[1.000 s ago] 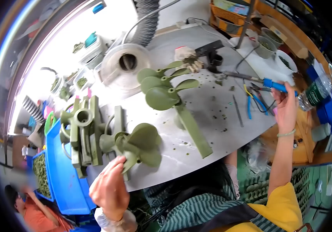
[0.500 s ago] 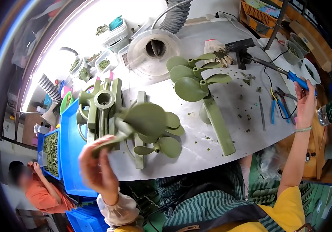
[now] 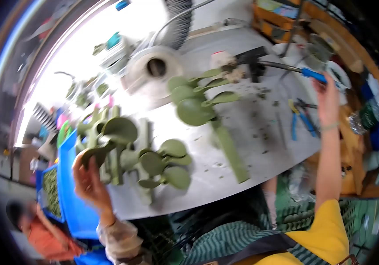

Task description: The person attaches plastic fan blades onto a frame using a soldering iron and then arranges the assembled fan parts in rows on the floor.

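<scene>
A blade of the green held propeller [image 3: 119, 129] is pinched between the thumb and fingers of the left hand [image 3: 91, 183]. The pinch is made at the near left end; the other visible blade lies beyond the fingertips, up and to the right, over the green frame [image 3: 116, 170]. Whether the frame is touched cannot be told. To the left of that hand, a blue bin [image 3: 72, 194] is seen beside the table [image 3: 260, 170].

Just right of the frame, more green blades [image 3: 153, 163] are clustered. Farther right, a green bar [image 3: 231, 154] is slanted across the table, with 3 propellers [image 3: 191, 110] stacked at its far end. Blue-handled pliers [image 3: 306, 121] are laid near the right edge.

The handle of a blue-handled tool [image 3: 314, 75] is gripped in the closed fingers of the right hand [image 3: 327, 95], its metal rod pointed at a black stand [image 3: 254, 64]. Beside the stand, a stained glove [image 3: 229, 66] is placed. At the far side, a round clear cover [image 3: 138, 81] is set below a gray hose [image 3: 178, 26].
</scene>
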A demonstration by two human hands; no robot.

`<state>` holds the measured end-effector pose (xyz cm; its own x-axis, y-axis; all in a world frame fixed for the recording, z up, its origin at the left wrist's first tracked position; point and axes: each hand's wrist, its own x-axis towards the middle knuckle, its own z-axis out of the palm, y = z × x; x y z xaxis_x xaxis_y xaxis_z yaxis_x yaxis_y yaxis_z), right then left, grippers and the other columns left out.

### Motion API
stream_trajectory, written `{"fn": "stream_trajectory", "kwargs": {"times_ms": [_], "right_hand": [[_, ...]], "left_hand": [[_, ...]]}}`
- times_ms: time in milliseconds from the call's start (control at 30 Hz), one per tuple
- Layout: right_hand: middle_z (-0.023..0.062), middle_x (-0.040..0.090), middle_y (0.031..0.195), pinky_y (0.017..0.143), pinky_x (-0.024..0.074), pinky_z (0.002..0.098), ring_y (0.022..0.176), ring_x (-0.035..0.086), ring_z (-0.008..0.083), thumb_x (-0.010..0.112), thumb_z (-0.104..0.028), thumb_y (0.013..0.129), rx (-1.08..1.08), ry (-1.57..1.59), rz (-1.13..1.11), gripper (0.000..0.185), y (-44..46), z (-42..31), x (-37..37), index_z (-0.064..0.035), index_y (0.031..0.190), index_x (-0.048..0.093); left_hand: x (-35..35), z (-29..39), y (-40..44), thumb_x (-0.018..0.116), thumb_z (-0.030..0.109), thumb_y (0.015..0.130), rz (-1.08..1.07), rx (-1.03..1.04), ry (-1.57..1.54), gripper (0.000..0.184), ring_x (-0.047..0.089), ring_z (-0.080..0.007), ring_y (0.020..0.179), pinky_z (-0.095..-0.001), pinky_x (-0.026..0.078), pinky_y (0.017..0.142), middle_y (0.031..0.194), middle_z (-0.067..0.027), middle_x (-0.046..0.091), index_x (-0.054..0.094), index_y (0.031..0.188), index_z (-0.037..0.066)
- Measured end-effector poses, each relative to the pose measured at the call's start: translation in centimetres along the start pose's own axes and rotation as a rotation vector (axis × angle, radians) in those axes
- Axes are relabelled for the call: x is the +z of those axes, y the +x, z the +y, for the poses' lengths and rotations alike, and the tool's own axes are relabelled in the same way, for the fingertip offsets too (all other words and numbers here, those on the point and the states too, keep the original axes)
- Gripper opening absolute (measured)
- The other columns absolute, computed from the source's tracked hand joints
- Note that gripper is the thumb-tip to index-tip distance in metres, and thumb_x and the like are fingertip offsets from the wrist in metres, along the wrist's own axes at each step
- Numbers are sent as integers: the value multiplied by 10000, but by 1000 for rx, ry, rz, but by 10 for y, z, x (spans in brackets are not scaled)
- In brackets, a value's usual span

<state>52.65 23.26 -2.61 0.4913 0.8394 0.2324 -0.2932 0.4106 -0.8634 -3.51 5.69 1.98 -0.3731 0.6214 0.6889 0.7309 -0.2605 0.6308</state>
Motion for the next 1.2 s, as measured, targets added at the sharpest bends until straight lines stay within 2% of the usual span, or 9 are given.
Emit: {"fn": "stream_trajectory", "kwargs": {"times_ms": [133, 533, 700, 767, 833, 933, 967, 1067, 1200], "right_hand": [[135, 650, 858, 762, 575, 328, 771, 685, 254, 596, -173, 895, 62, 57, -7, 232, 48, 11, 36, 55, 935, 586], [109, 637, 828, 790, 569, 316, 829, 665, 224, 652, -204, 870, 463, 38, -167, 232, 155, 94, 46, 8, 926, 577], [77, 628, 813, 676, 529, 264, 768, 632, 165, 713, -266, 854, 566, 92, -233, 277, 157, 112, 36, -23, 906, 590], [37, 616, 803, 634, 469, 216, 712, 581, 113, 687, -256, 880, 477, 5, -52, 235, 162, 127, 15, -37, 873, 601], [-1, 604, 801, 632, 434, 194, 695, 540, 80, 642, -223, 913, 81, -186, -202, 191, 65, 61, 76, -39, 867, 616], [1, 640, 865, 656, 455, 222, 746, 560, 97, 615, -75, 881, -271, -297, -605, 79, -62, -6, 141, -56, 950, 650], [27, 637, 891, 684, 474, 259, 776, 578, 147, 633, -26, 825, -672, -411, -796, 145, -79, -16, 150, -63, 963, 659], [37, 598, 931, 739, 483, 330, 821, 584, 206, 678, -95, 763, -1133, -484, -934, 196, -129, -35, 167, -90, 958, 657], [33, 595, 938, 735, 485, 354, 807, 573, 201, 715, -90, 704, -1230, -536, -917, 273, -143, -33, 172, -84, 977, 712]], "left_hand": [[-4, 3, -2, 564, 3, 940, 27, -71, -49, 294, 611, -159, 950, -276, 495, 853, 1081, -123, 644, 545, 1229, -42], [8, 54, -17, 551, 4, 941, 41, -176, -103, 302, 628, -189, 944, -302, 516, 850, 1056, -160, 648, 515, 1233, -63], [26, 75, -13, 552, -28, 927, -49, -148, -196, 274, 637, -185, 917, -295, 509, 841, 1023, -150, 659, 527, 1198, -62], [32, 81, -12, 580, -30, 914, -109, -129, -176, 316, 616, -122, 885, -241, 489, 800, 1025, -100, 656, 532, 1226, -38], [48, 85, -10, 578, -40, 910, -136, -55, -182, 301, 616, -119, 891, -238, 485, 804, 1030, -97, 657, 540, 1209, -47], [71, 104, -8, 582, -47, 903, -205, 32, -151, 281, 621, -120, 909, -246, 488, 824, 1046, -99, 658, 554, 1182, -54], [77, 108, -9, 592, -60, 888, -216, 54, -161, 270, 637, -141, 901, -257, 504, 807, 1034, -119, 664, 569, 1157, -65], [90, 123, -8, 628, -84, 842, -227, 129, -184, 256, 683, -197, 877, -287, 543, 762, 989, -164, 688, 613, 1098, -78], [91, 139, -5, 645, -83, 814, -254, 203, -104, 244, 697, -186, 817, -270, 536, 746, 917, -146, 705, 644, 1057, -64]]}}
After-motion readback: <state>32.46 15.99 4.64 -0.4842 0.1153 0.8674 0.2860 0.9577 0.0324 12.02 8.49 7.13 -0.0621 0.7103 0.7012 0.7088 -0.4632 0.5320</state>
